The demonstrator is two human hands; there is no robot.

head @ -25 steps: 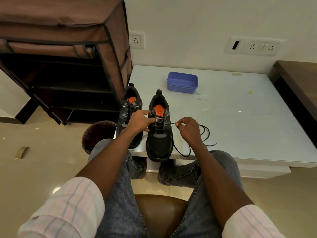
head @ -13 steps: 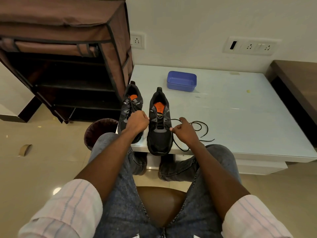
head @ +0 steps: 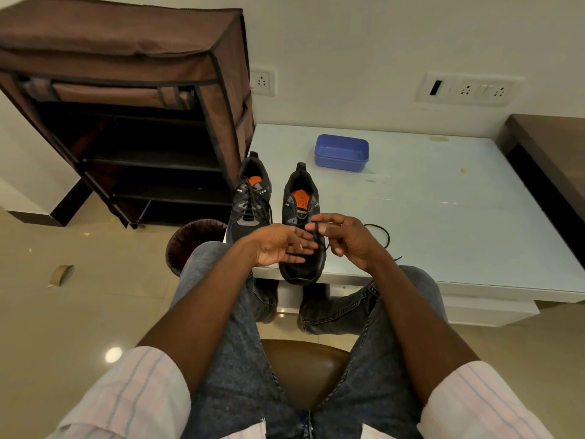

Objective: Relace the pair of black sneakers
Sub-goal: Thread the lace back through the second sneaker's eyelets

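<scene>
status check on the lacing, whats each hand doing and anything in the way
Left hand open, palm up, holding nothing. Right hand pinching the black lace over the right sneaker. Left sneaker already laced. Blue container sits clear behind.

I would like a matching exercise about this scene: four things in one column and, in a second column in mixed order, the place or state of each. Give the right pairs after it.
Things
1. left sneaker
2. right sneaker
3. blue container
4. left hand

Places or states
A. palm up, fingers relaxed
B. far on the white table, near the wall
C. already laced
D. lace trailing loose on the table

Pairs: 1-C, 2-D, 3-B, 4-A
</scene>
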